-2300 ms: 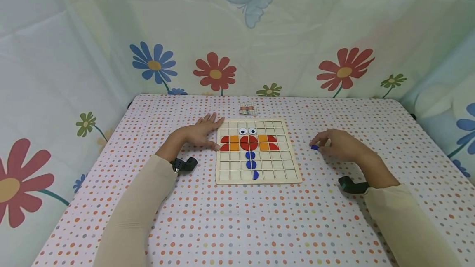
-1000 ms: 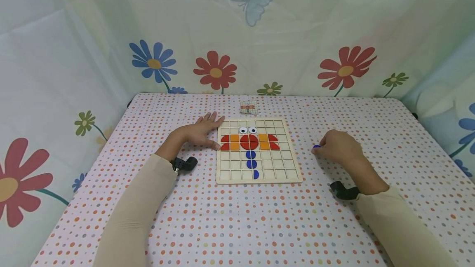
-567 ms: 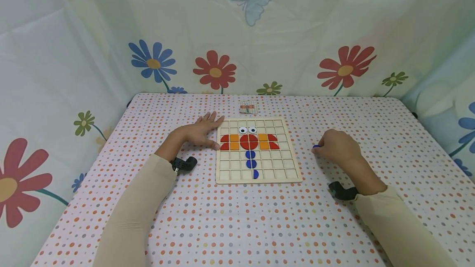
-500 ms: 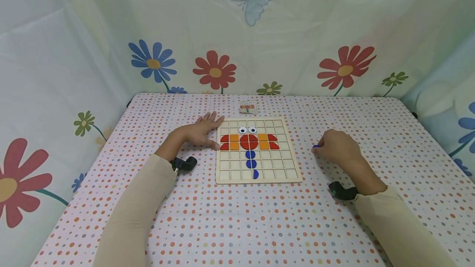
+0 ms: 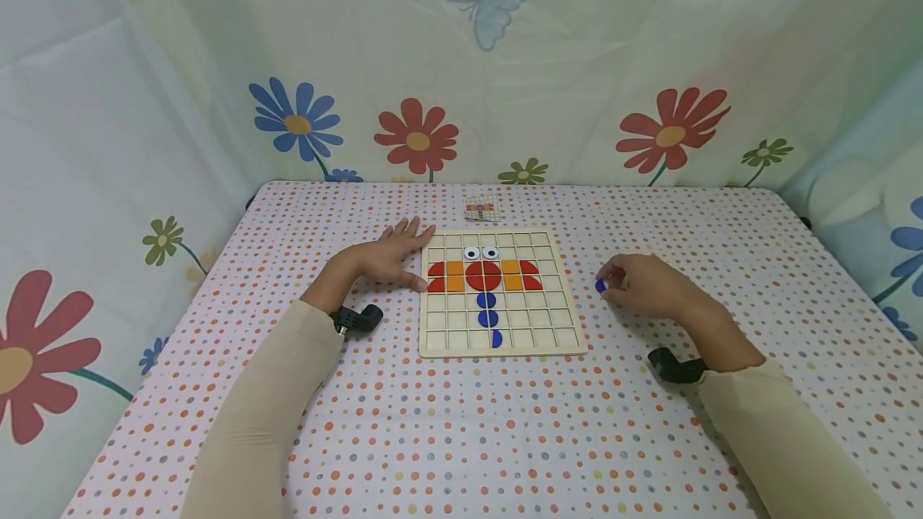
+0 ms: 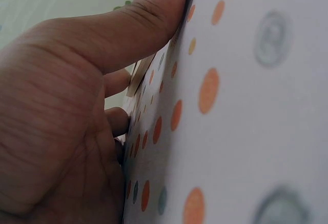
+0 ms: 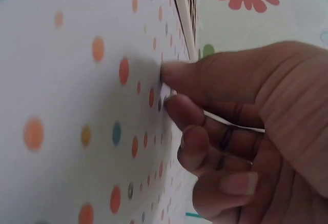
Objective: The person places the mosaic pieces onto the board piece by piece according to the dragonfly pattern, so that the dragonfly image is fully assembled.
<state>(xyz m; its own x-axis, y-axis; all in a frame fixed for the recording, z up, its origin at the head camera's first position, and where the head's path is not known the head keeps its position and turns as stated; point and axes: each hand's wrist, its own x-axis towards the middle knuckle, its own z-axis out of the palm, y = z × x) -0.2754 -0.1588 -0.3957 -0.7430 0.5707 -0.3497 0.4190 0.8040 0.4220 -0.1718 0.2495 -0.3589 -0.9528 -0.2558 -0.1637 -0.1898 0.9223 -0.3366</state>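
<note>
A wooden grid board (image 5: pixel 562 319) lies on the table, with red, orange and blue flat pieces and two round eye pieces in its cells. Down its middle run two blue discs (image 5: pixel 487 318) and, at the bottom, a single blue quarter-circle piece (image 5: pixel 497 339). My left hand (image 5: pixel 392 256) has its fingers spread, with thumb and index fingertip at the board's left edge. Right of the board, my right hand (image 5: pixel 645 285) pinches a small blue piece (image 5: pixel 601 285) at the tabletop. Fingers partly cover that piece, so its full shape is hidden.
Behind the board lies a small picture card (image 5: pixel 481 208) printed with a similar pattern. A dotted cloth (image 5: pixel 461 439) covers the table. A flowered curtain (image 5: pixel 577 62) stands behind the table's far edge. Each wrist wears a black camera (image 5: pixel 358 319).
My right hand has turned over the last second, and the blue piece has shifted slightly left, showing more of its face. The left hand and the board have stayed put.
</note>
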